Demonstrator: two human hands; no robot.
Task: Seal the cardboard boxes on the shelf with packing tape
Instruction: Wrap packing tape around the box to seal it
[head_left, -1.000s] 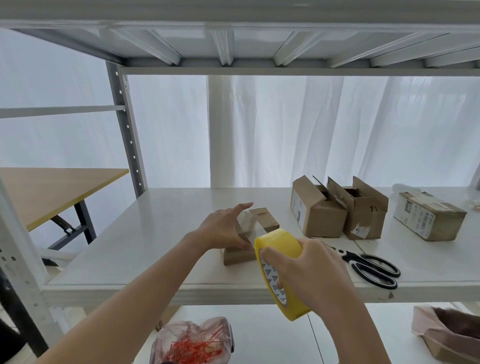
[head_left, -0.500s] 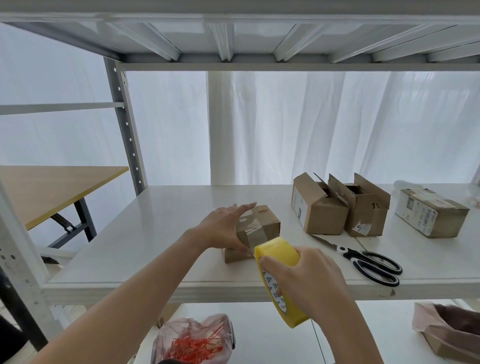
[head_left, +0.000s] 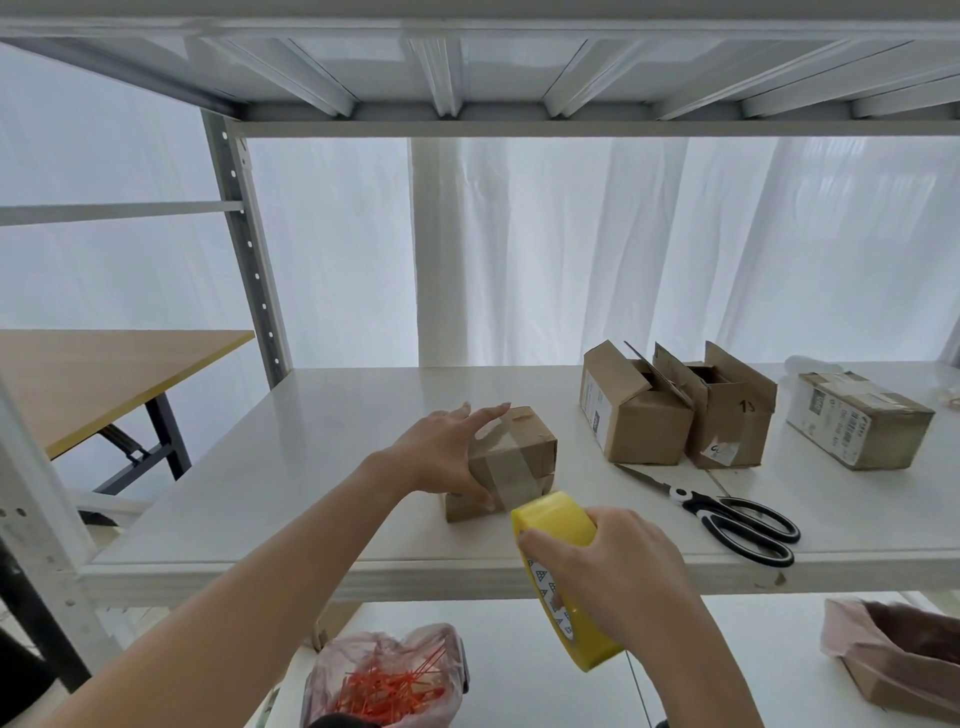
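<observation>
A small cardboard box (head_left: 524, 452) sits near the front of the white shelf (head_left: 322, 457), tilted up on one edge. A strip of clear tape runs over its top and front, down to the yellow tape roll (head_left: 558, 566). My left hand (head_left: 441, 452) rests on the box's left side, fingers straight across the top and thumb at the lower front. My right hand (head_left: 618, 577) grips the roll just in front of the shelf edge. Two open boxes (head_left: 675, 415) stand at the right, and a closed box (head_left: 857, 421) with a label lies beyond them.
Black-handled scissors (head_left: 727, 514) lie on the shelf right of the roll. On the lower shelf sit a plastic bag of red cable ties (head_left: 384, 675) and a pinkish bag (head_left: 893, 654). A wooden table (head_left: 93, 374) stands at the left, behind the shelf's upright post (head_left: 244, 244).
My left hand has tipped the small box back so its taped face shows more. The tape roll has dropped a little lower and nearer the shelf's front edge, drawing out tape.
</observation>
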